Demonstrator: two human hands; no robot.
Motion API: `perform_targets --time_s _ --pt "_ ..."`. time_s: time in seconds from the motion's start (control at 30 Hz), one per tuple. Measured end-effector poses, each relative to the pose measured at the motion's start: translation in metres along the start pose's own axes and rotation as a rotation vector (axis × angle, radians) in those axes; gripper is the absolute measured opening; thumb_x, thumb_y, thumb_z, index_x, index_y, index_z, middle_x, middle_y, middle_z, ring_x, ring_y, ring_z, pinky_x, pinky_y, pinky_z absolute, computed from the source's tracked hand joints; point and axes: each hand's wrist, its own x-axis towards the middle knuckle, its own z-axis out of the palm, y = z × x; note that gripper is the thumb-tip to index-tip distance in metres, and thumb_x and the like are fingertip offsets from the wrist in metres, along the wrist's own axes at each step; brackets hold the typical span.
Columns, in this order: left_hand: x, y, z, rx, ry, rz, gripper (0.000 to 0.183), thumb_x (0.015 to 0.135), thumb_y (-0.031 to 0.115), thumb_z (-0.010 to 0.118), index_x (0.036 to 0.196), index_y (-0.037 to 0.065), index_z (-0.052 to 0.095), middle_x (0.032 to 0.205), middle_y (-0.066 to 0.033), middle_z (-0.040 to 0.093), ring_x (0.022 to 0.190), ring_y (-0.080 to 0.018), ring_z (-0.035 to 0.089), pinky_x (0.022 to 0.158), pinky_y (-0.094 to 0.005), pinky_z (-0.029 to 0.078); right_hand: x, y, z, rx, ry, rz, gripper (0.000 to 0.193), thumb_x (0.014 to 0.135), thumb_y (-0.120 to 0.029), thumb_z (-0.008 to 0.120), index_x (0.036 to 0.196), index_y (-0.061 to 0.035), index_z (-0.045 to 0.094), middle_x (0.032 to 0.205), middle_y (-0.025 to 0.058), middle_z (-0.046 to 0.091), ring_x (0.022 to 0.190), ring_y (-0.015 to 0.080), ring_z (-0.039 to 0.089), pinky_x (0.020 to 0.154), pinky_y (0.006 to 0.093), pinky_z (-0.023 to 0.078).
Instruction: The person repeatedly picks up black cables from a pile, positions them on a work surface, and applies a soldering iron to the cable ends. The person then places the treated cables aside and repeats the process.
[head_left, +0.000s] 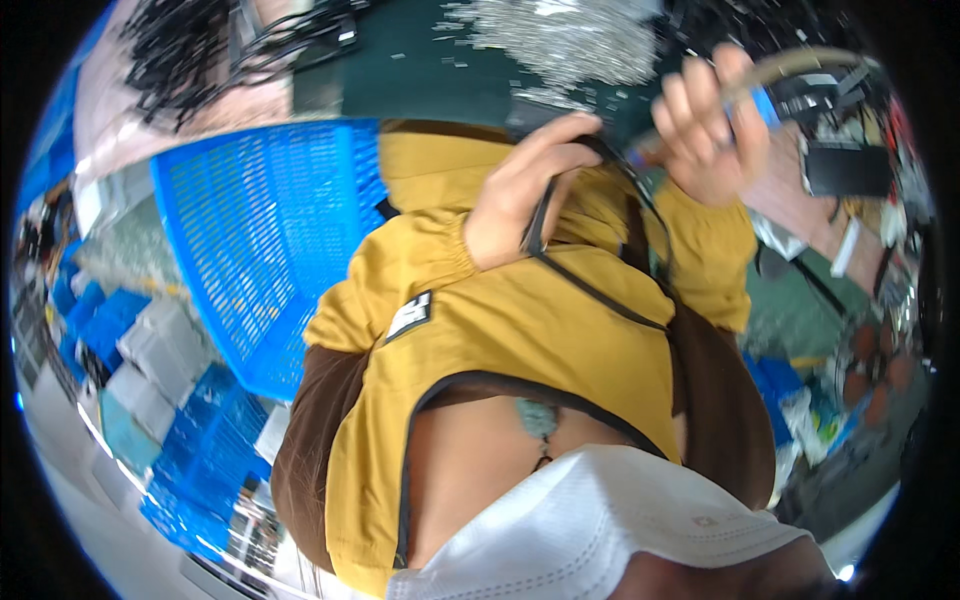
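My left hand [525,190] is bent over my lap, fingers closed on a thin black cord [543,215] that loops below it. More dark cord runs from its fingertips toward the right, blurred there. Raised to the right, my right hand [710,135] has its fingers curled round a tan, hose-like piece [800,65] that arcs off to the upper right. Motion blur hides its exact kind. Beside that hand is a blue part [766,106]; whether it belongs to the hose I cannot tell.
A big blue plastic basket [265,250] stands at my left. On the dark green worktop [410,75] lie a heap of small silvery pieces [565,40] and bundles of black cables [180,60]. A black box [848,170] sits at the right. Blue and white boxes [165,345] are farther left.
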Motion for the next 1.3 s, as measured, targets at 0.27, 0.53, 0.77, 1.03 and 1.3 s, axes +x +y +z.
perform_targets --time_s 0.27,0.53,0.77,1.03,1.3 --pt "-0.015 0.026 -0.110 0.286 0.649 -0.288 0.019 0.097 0.004 0.059 0.115 0.003 0.059 0.084 -0.0129 0.065 0.070 -0.0251 0.066 0.060 -0.0356 0.050 0.002 -0.059 -0.020 -0.080 0.286 -0.242 0.018 0.103 -0.021 0.057 0.112 -0.0052 0.060 0.072 -0.0034 0.043 0.058 0.0060 0.041 0.049 0.0203 0.034" --pt "0.042 -0.020 -0.204 0.629 0.787 -0.589 0.063 0.087 0.008 0.052 0.146 -0.004 0.036 0.131 -0.0349 0.054 0.121 -0.0513 0.054 0.108 -0.0525 0.040 -0.004 -0.065 -0.065 -0.455 0.488 -0.314 0.005 0.099 -0.011 0.060 0.100 -0.0080 0.057 0.072 -0.0011 0.043 0.059 0.0089 0.041 0.050 0.0240 0.032" --pt "0.063 -0.033 -0.209 1.345 0.216 0.210 0.059 0.082 0.002 0.056 0.142 0.004 0.056 0.147 -0.0164 0.054 0.140 -0.0346 0.046 0.119 -0.0539 0.025 -0.003 -0.061 -0.062 -0.401 0.472 -0.367 0.003 0.100 -0.013 0.060 0.103 -0.0123 0.058 0.072 -0.0022 0.042 0.055 0.0073 0.039 0.048 0.0220 0.031" --pt "0.087 -0.050 -0.191 0.886 0.457 0.324 0.028 0.094 0.027 0.064 0.074 0.007 0.066 0.071 -0.0130 0.062 0.068 -0.0375 0.060 0.065 -0.0489 0.048 -0.005 -0.061 -0.078 -0.270 0.386 -0.286 0.014 0.103 -0.017 0.057 0.113 -0.0067 0.057 0.074 -0.0029 0.043 0.057 0.0047 0.038 0.046 0.0194 0.030" --pt "0.084 -0.017 -0.210 1.153 0.149 0.568 0.046 0.072 0.052 0.087 0.075 0.012 0.065 0.068 -0.0001 0.054 0.063 -0.0191 0.056 0.063 -0.0340 0.043 -0.002 -0.064 -0.076 -0.287 0.384 -0.249 0.026 0.102 -0.015 0.059 0.125 -0.0049 0.052 0.077 -0.0012 0.042 0.060 0.0054 0.040 0.044 0.0169 0.034"
